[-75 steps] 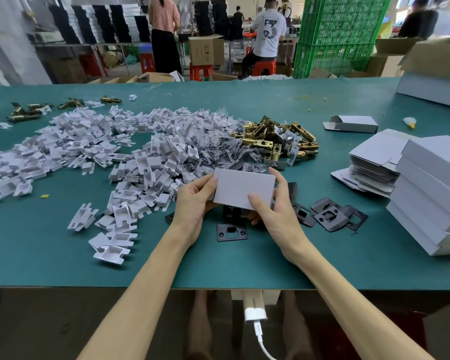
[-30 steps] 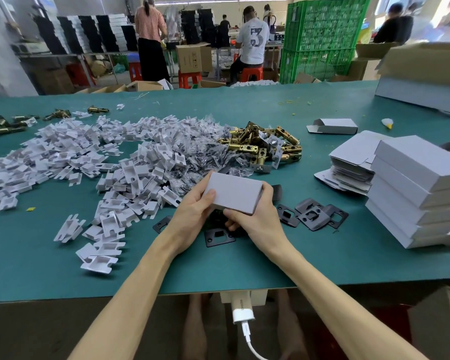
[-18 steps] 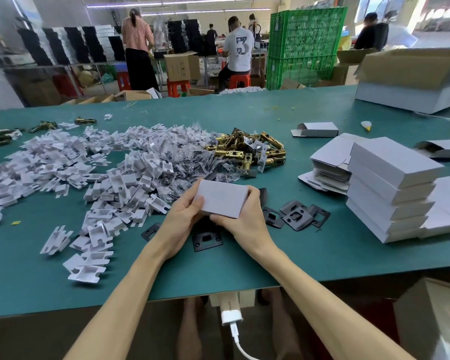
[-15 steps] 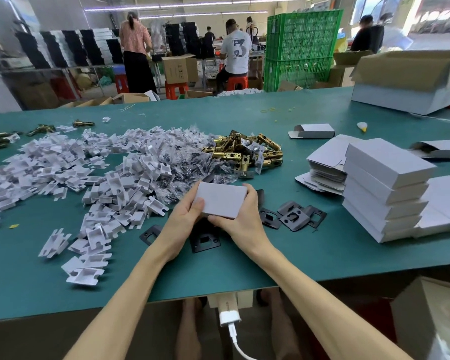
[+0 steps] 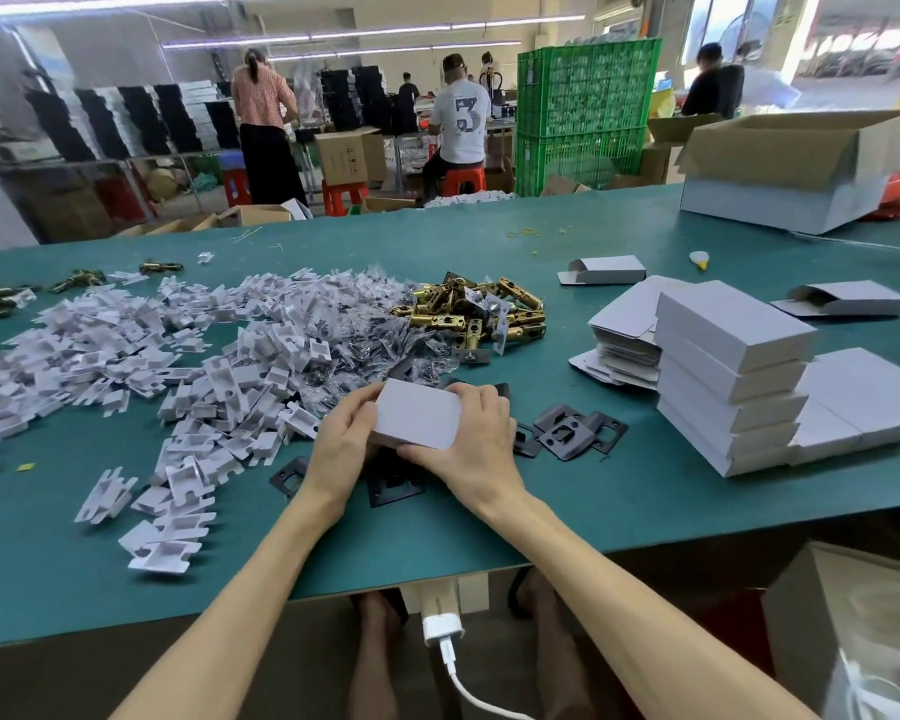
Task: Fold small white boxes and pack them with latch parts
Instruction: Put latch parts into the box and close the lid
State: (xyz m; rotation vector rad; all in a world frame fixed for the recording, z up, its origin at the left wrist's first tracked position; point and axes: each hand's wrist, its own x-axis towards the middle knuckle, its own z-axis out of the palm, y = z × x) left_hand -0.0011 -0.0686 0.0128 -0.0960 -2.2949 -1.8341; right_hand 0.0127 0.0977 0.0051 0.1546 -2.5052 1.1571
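"White box (image 5: 417,414), just above the table's (image 5: 593,511) front edge — left hand (image 5: 341,444) and right hand (image 5: 476,439) had their fingers clamped round its ends."
"Progress?"
"Closed boxes (image 5: 733,376) stood stacked toward the right edge, but brass latches (image 5: 468,309), black plates (image 5: 572,431) and flat blanks (image 5: 619,324) lay unpacked — plenty left, I'd judge."
"Was it filled?"
"Couldn't tell; its inside and end flaps were hidden."

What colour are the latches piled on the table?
The latches are brass-gold, shown best in the head view.
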